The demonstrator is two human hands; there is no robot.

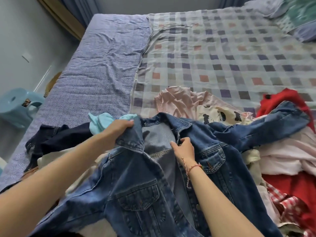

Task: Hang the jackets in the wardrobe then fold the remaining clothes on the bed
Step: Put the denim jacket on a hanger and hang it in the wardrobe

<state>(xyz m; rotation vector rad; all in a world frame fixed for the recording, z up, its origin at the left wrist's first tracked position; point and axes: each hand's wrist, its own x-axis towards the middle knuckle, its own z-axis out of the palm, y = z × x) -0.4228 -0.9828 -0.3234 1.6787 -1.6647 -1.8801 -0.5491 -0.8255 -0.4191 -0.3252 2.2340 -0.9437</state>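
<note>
Jacket: denim jacket (222,142) not hung, gripped at its collar by left hand (118,130) and pinched by right hand (183,148).
Pile: clothes (280,151) unfolded on bed (102,65).

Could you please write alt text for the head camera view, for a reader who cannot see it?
A person's left hand and right hand grip an open denim jacket near its collar, above a heap of clothes on a checked bed.

Denim jacket (136,194), open-fronted, on clothes pile (282,161) atop bed (95,72); left hand (118,130) grips collar, right hand (183,148) pinches placket.
</note>
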